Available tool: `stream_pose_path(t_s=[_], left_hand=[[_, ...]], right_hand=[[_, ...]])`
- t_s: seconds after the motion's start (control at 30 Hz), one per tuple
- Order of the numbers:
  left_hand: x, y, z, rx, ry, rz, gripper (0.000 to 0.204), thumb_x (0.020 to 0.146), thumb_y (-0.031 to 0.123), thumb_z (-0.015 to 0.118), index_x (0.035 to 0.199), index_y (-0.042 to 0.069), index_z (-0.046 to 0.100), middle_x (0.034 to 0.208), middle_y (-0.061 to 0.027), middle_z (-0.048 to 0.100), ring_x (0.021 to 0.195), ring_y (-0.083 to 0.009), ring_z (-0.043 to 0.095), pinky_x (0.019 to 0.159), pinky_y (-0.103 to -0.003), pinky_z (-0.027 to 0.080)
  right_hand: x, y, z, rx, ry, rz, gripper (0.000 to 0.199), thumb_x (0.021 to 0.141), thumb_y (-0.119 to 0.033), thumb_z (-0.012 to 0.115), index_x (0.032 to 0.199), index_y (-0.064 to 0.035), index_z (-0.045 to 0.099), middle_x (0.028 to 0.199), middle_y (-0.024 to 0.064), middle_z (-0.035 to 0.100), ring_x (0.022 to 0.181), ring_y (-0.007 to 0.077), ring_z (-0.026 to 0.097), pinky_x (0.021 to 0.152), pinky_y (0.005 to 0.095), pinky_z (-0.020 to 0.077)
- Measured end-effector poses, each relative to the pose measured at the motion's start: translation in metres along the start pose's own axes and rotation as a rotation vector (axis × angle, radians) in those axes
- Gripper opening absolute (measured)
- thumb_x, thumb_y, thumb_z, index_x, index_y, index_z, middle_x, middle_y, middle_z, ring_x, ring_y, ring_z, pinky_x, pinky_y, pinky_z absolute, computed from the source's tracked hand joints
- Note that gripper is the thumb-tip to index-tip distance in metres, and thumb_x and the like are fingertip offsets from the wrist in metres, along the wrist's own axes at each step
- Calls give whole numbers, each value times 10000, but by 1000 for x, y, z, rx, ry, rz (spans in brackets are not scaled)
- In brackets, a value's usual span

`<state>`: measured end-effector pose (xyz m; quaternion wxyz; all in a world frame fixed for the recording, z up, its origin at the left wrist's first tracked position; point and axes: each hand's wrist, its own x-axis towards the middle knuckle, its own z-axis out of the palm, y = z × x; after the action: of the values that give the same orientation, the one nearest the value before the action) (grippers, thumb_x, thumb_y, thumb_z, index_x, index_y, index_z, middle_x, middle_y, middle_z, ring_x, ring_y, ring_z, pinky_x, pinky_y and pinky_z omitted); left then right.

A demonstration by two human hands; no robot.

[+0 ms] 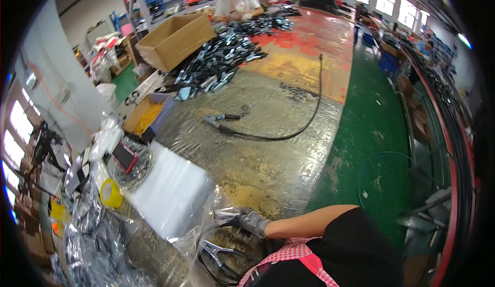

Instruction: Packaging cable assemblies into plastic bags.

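My right hand (252, 221), in a grey glove, reaches in at the bottom of the head view, its fingers closed on the edge of a clear plastic bag (223, 216). Just below it lies a silver spring clamp (216, 250) with black handles and a coiled black cable. It appears to be inside or under the clear plastic; I cannot tell which. My left hand does not show. Farther up the worn table (258, 178) rests another clamp (212, 120), its black cable (289, 138) curving right and away to a small end fitting.
To the left are a stack of white sheets (170, 191), a yellow tape roll (110, 193), a red-edged phone (124, 157) and crumpled bags (98, 240). Beyond stand a box of yellow pieces (164, 112), a cardboard box (170, 42) and piled clamps (221, 62). A co-worker (236, 3) sits at the far end.
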<state>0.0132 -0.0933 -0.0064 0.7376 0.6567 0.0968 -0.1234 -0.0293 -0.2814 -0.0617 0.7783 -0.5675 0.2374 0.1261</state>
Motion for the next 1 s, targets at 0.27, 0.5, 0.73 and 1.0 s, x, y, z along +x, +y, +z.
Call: stream_pose_path(t_s=[0.27, 0.5, 0.73, 1.0], left_hand=[[-49, -14, -3, 108, 176, -20, 306, 908, 111, 431, 1191, 8, 487, 1005, -75, 599, 884, -195, 563, 750, -298, 481], [-87, -37, -8, 469, 181, 254, 258, 902, 44, 427, 1129, -15, 536, 936, -59, 614, 792, -171, 581, 687, -269, 495], [-57, -31, -8, -485, 278, -131, 298, 915, 127, 474, 1173, -14, 518, 928, -66, 621, 748, -164, 593, 648, -296, 499], [-130, 90, -31, -24, 336, 489, 246, 910, 93, 486, 1100, -29, 584, 1113, -94, 598, 782, -111, 607, 641, -235, 483]], right_hand=[[-56, 43, -18, 167, 240, -57, 278, 956, -322, 451, 1007, -85, 585, 716, 72, 611, 558, 157, 605, 475, 305, 502], [-47, 34, -18, 576, 157, 43, 370, 939, -425, 440, 830, -105, 590, 600, 24, 567, 458, 158, 535, 393, 286, 441], [7, -29, 4, 436, 154, 43, 270, 895, -373, 542, 872, -110, 597, 675, 7, 582, 532, 132, 529, 472, 258, 420], [-100, -147, 20, -592, -145, -851, 311, 890, -271, 522, 728, -13, 586, 495, 22, 477, 426, 90, 461, 417, 244, 367]])
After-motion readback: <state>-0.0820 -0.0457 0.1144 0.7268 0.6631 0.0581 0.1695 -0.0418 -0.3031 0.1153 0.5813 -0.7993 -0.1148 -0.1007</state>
